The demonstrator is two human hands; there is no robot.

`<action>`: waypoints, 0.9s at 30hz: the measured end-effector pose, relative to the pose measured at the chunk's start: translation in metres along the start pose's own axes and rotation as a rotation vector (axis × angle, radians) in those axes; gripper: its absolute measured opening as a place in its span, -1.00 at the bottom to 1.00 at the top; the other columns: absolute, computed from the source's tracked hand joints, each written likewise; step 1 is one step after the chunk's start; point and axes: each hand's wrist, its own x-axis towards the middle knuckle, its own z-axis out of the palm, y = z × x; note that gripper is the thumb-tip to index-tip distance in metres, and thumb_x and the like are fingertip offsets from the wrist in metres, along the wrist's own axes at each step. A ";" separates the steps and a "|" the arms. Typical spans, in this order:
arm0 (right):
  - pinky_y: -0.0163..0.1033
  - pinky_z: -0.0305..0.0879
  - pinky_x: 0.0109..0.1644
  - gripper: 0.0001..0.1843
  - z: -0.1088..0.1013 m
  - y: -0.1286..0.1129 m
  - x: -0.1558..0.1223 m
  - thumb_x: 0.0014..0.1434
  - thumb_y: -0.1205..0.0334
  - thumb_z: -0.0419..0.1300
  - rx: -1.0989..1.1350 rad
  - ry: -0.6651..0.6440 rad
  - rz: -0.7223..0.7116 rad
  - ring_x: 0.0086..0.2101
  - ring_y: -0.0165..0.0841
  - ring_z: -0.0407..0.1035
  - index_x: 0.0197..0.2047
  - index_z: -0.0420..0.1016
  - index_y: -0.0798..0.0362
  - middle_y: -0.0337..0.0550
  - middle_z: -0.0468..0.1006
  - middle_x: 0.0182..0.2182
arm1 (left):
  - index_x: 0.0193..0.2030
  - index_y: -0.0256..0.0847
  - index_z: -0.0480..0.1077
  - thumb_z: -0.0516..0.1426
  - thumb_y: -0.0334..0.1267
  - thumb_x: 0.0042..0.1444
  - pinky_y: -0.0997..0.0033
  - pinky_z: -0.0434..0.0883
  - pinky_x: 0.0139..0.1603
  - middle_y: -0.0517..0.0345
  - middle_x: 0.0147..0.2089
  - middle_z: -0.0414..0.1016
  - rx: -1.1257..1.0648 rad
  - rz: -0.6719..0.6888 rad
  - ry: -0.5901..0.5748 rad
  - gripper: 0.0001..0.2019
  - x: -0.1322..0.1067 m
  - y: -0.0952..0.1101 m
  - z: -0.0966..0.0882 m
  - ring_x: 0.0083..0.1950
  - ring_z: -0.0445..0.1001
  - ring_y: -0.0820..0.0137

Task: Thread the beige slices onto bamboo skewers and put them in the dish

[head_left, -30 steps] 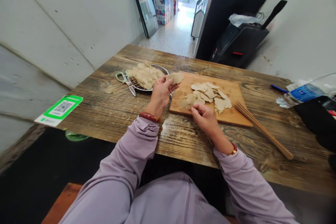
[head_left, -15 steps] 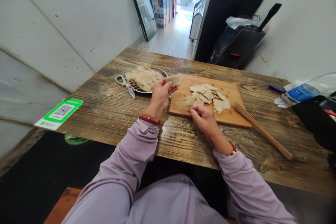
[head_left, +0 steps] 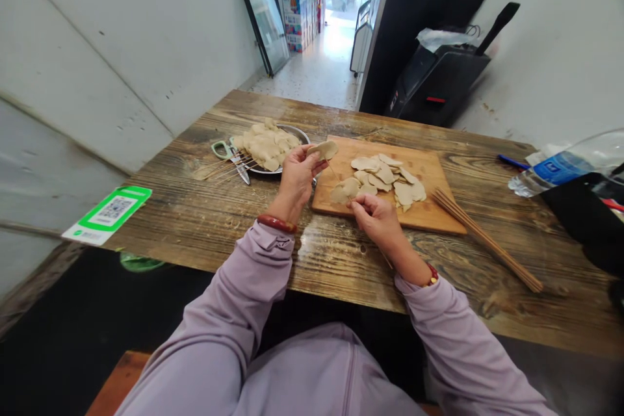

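Pinched in my left hand (head_left: pixel 298 175) is a thin, round beige slice (head_left: pixel 324 150), raised over the left edge of the cutting board (head_left: pixel 441 172). My right hand (head_left: pixel 375 216) is closed on a thin wooden skewer (head_left: pixel 389 261), whose rear end sticks out below the palm. The skewer's front part runs up towards the slice; whether its tip enters the slice I cannot tell. A beige slice (head_left: pixel 344 190) shows right by my right fingertips, and I cannot tell if it touches the skewer. More loose slices (head_left: pixel 383 172) lie overlapping on the board.
Left of the board, a metal plate (head_left: pixel 305 135) bears a heap of skewered slices (head_left: pixel 268 143). Scissors (head_left: pixel 238 162) lie against it. A bundle of skewers (head_left: pixel 492 244) rests partly on the board's right edge. A plastic bottle (head_left: pixel 560 169) lies far right; a QR card (head_left: pixel 110 213) sits at the left edge.
The whole view has shifted very slightly. Both hands keep the same pose, with the slice and the skewer still in them.
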 end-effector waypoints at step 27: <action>-0.29 0.08 -0.47 -0.75 0.002 -0.004 -0.002 0.22 0.07 0.14 -0.099 0.086 -0.118 -0.60 -0.42 0.21 -0.34 0.53 0.04 -0.34 0.32 -0.66 | -0.22 -0.23 0.41 0.22 -0.44 0.11 0.29 0.50 -0.02 0.14 -0.26 0.61 -0.137 -0.209 -0.054 -0.88 -0.010 0.004 0.008 -0.27 0.62 0.37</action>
